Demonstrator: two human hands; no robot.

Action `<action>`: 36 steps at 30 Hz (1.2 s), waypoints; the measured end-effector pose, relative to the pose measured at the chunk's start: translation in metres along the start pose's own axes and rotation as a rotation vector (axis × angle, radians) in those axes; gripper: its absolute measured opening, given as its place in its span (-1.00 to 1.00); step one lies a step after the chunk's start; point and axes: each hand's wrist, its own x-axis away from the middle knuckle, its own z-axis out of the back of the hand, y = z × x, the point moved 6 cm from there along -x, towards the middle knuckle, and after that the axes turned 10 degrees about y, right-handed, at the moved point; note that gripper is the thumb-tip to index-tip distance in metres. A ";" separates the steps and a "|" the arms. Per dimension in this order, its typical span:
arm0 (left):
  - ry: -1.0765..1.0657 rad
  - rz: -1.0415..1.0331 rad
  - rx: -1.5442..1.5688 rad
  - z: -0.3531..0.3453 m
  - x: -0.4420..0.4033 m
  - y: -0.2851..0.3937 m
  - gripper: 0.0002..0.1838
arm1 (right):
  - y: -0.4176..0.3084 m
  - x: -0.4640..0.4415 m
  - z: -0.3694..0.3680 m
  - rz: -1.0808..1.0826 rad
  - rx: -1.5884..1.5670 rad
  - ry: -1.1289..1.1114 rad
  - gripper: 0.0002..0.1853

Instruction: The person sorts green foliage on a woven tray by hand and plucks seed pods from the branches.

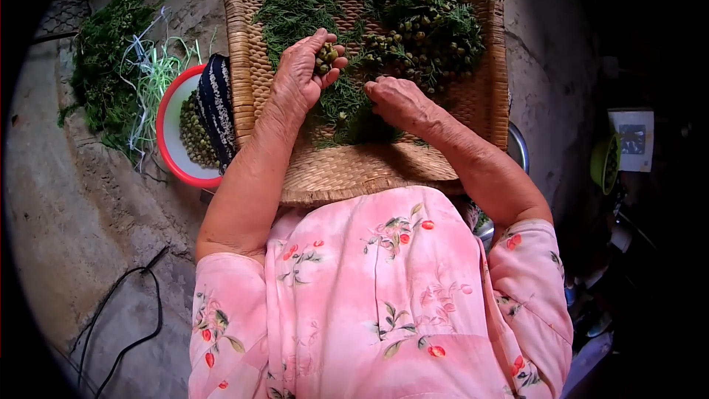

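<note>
A wide woven wicker tray [332, 174] lies in front of me, its near edge against my pink floral shirt. My left hand [299, 70] is raised over its middle, palm up, fingers curled around several small green cones [325, 58]. Just to the right, my right hand [402, 104] is closed in a pinch low over green conifer sprigs; whatever its fingertips hold is hidden. Feathery sprigs [295, 19] without visible cones lie at the tray's far left. At the far right, a heap of cone-bearing sprigs [428, 30] is piled up.
Left of the tray stands a red-rimmed bowl [166, 129] with loose cones, a dark patterned cloth [215, 104] over its side. Beyond are pale plastic strings [151, 78] and a heap of greenery [111, 52]. A black cable [159, 296] crosses the floor. A green basket [604, 166] is at right.
</note>
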 end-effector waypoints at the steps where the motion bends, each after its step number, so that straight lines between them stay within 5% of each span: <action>1: -0.003 -0.004 -0.003 0.000 0.000 0.000 -0.72 | 0.000 0.001 0.000 0.001 0.000 0.001 -0.91; 7: -0.004 -0.009 0.012 0.000 0.000 0.001 -0.71 | 0.004 -0.001 0.003 -0.053 -0.113 0.074 -0.91; 13: 0.001 -0.004 0.020 0.000 -0.001 0.002 -0.72 | -0.020 -0.006 0.005 0.088 -0.566 0.215 -0.85; 26: 0.020 0.018 0.015 0.002 -0.001 0.000 -0.72 | -0.035 -0.005 -0.012 0.207 -0.338 0.100 -0.95; 33: -0.091 0.126 -0.081 -0.005 -0.002 -0.017 -0.65 | -0.015 -0.008 0.069 0.062 -0.509 0.630 -0.86; 36: -0.066 0.172 -0.011 -0.012 0.005 -0.025 -0.56 | -0.019 -0.010 0.070 0.088 -0.627 0.599 -0.81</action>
